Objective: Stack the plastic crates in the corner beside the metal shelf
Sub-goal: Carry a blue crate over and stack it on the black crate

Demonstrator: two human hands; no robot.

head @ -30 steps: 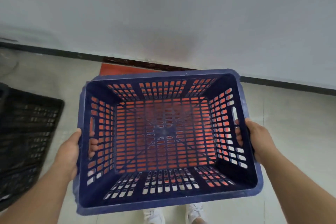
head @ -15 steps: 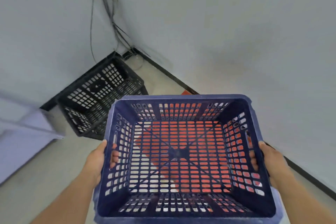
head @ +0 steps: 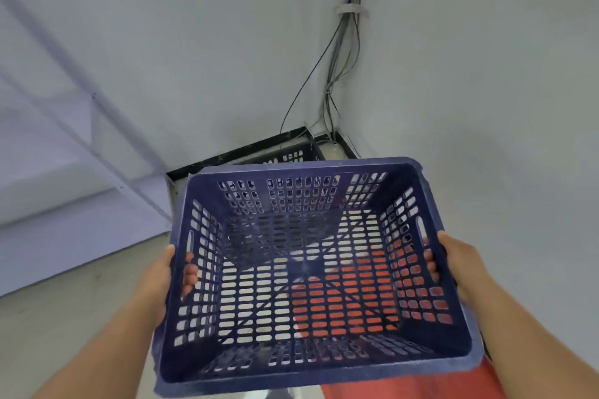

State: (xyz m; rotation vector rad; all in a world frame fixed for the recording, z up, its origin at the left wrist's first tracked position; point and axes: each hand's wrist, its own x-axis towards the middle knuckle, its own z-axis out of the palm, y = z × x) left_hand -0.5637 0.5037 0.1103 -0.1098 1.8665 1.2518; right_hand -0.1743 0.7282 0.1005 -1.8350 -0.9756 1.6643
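I hold a dark blue slotted plastic crate [head: 311, 369] level in front of me, open side up. My left hand [head: 163, 285] grips its left handle slot, fingers showing through the wall. My right hand [head: 453, 264] grips the right handle slot the same way. A black slotted crate [head: 291, 155] stands on the floor in the room corner; only its far rim shows above the blue crate, and more of it is visible through the blue crate's slots. A red crate or mat [head: 411, 385] lies on the floor below, showing under the blue crate at the right.
The pale metal shelf [head: 58, 191] fills the left side, its post slanting toward the corner. A bundle of cables [head: 343, 52] runs down the corner between two grey walls. A black baseboard [head: 227, 157] lines the wall; grey floor [head: 64, 308] lies at the lower left.
My view has swung left toward the corner. The black crate, earlier off to the left, now sits mostly hidden behind the blue crate, and the red thing has shifted to the lower right.
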